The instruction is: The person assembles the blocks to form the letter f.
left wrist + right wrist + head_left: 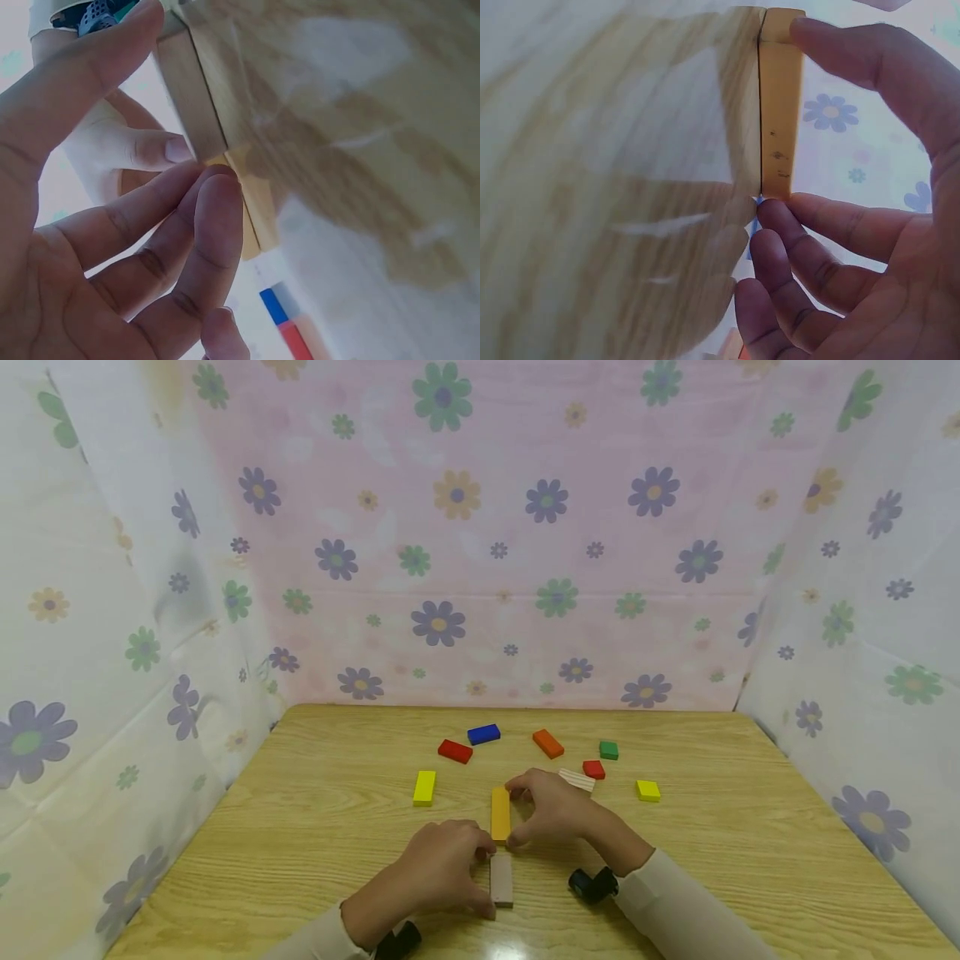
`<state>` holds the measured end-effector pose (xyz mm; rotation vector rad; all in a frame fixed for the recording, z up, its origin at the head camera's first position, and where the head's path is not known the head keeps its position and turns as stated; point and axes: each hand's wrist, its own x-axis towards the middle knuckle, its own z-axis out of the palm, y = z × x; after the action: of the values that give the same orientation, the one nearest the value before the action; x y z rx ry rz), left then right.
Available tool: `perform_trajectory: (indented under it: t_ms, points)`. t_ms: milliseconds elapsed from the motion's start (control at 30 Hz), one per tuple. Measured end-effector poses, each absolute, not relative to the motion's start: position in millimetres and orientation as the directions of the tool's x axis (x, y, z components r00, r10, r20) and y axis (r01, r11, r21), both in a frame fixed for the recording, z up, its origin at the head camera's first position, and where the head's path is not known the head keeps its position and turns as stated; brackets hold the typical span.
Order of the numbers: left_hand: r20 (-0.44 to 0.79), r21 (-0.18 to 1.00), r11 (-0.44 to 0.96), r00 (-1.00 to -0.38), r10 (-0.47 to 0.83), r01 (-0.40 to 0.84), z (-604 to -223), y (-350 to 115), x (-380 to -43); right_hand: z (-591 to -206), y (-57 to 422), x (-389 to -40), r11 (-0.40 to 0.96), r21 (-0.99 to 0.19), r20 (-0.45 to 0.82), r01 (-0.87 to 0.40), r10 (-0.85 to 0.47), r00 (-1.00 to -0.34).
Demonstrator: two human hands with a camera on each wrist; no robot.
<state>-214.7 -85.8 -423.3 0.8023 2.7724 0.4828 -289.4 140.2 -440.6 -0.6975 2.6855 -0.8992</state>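
Note:
In the head view, a plain wooden block (pixel 501 883) lies on the table close to the near edge, its long side pointing away from me. My left hand (pixel 442 864) pinches it lengthwise, thumb at the near end and fingertips (pixel 217 187) at the far end. Straight beyond it lies a yellow-orange block (pixel 500 814), almost in line with the wooden one. My right hand (pixel 557 808) holds that block by its two ends; the right wrist view has the thumb on one end and fingertips (pixel 776 214) at the other.
Around the hands lie a yellow block (pixel 424 787), red block (pixel 455 751), blue block (pixel 483 734) and orange block (pixel 548 743). Rightward are small green (pixel 608 750), red (pixel 594 769) and yellow pieces (pixel 648 790). A striped wooden piece (pixel 577 780) is partly hidden behind my right hand.

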Motion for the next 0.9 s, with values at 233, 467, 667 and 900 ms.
perform_trajectory:
  t_ms: [233, 467, 667, 900]
  points:
    - [-0.111, 0.376, 0.794, -0.828, 0.55, 0.478, -422.2, -89.0, -216.1, -439.6, 142.4, -289.0, 0.693, -0.629, -0.066, -0.353, -0.499, -0.864]
    - [-0.105, 0.383, 0.795, -0.832, 0.544, 0.471, -424.1, -88.7, -217.8, -440.1, 143.2, -290.6, 0.692, -0.626, -0.063, -0.359, -0.504, -0.861]
    - [-0.094, 0.38, 0.796, -0.836, 0.54, 0.471, -424.0, -88.6, -217.1, -440.9, 143.6, -290.5, 0.687, -0.628, -0.062, -0.365, -0.512, -0.857]
    - [-0.086, 0.372, 0.8, -0.84, 0.535, 0.471, -422.7, -88.1, -215.2, -440.0, 144.4, -289.8, 0.676, -0.637, -0.068, -0.371, -0.528, -0.846]
